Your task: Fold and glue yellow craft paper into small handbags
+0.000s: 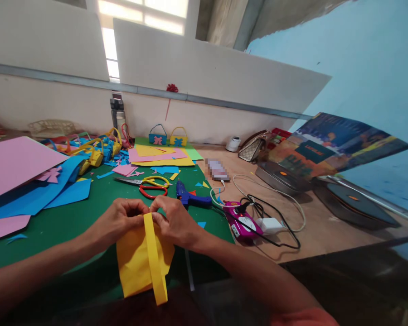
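A yellow paper bag [132, 258] hangs at the near edge of the green mat, gripped at its top by both hands. Across its front runs a yellow paper strip [153, 258], its lower end sticking out past the bag. My left hand [127, 213] pinches the top edge on the left, fingers curled. My right hand [173, 219] is closed on the same edge, right by the strip's upper end. Just beyond the hands lie scissors [153, 186] with red and yellow handles and a blue glue gun [192, 197]. The fingertips partly hide the bag's top.
Pink paper [20, 165] and blue sheets [66, 194] cover the left side. Small finished paper bags [157, 138] stand at the back. A purple power strip [241, 222] with tangled cables, a phone [217, 170] and dark speakers [285, 176] occupy the right.
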Motion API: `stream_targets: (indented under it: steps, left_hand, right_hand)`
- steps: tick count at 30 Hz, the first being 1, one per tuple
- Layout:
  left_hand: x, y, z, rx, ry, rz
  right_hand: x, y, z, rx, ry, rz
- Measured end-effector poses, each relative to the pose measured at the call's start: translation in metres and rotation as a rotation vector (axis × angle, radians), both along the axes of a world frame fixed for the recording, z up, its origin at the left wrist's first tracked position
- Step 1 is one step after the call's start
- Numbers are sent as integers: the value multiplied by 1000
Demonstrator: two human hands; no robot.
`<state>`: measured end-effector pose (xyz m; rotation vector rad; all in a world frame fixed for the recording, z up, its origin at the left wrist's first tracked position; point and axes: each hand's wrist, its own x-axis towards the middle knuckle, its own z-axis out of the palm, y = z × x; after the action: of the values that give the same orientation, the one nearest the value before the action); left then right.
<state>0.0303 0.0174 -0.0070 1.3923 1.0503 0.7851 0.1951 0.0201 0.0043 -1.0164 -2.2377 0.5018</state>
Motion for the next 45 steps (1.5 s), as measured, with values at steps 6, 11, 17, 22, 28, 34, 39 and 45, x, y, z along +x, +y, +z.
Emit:
stream_targets:
  steps: [6,11,17,22,28,34,39,45]
  left_hand:
    - [-2,-3,-1,-3,-24,-62]
    - [-4,-2,0,-1,21,-79]
    - [-4,-2,5,138,97,-98]
    - [-2,-2,9,91,116,-14]
    - [-3,2,3,150,37,-13]
    - [-4,2,-4,345,66,-20]
    - [-3,1,1,433,132,12]
    - [-1,0,1,456,148,-2]
  right_hand:
    - [1,-2,-1,-90,12,14]
    - [0,-2,-5,-65,6,13]
    - [-1,-1,-6,48,-41,1]
    - [0,3,-5,14,-5,2]
    - [-2,6,-4,11,109,47]
    - [-2,7,-9,159,160,79]
    - [0,11,-12,278,168,150]
    - [1,13,-11,335,160,189]
